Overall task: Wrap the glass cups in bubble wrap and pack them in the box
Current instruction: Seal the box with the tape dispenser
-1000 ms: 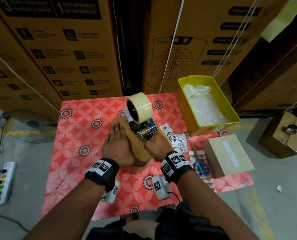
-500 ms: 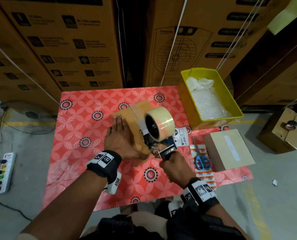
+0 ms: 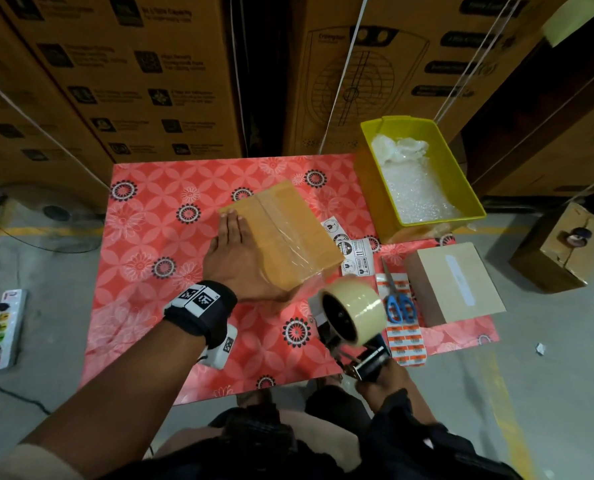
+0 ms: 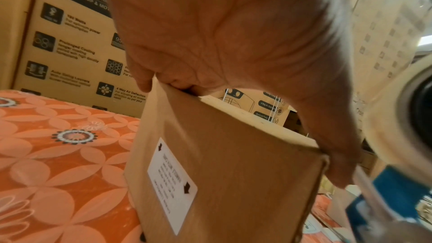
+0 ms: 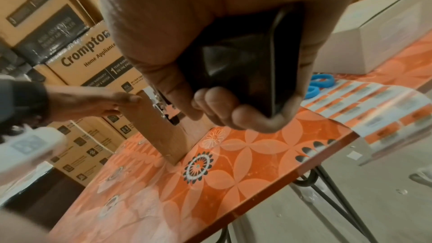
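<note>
Left hand fingers flat on box; right hand grips tape dispenser.

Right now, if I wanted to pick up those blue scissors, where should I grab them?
Probably by the blue handle loops, coming from the near table edge. The scissors lie flat and closed, loops toward the person and blades pointing away.

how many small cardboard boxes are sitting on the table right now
2. The brown box sits mid-table under the left hand; a paler box sits at the right edge beside the scissors.
</note>
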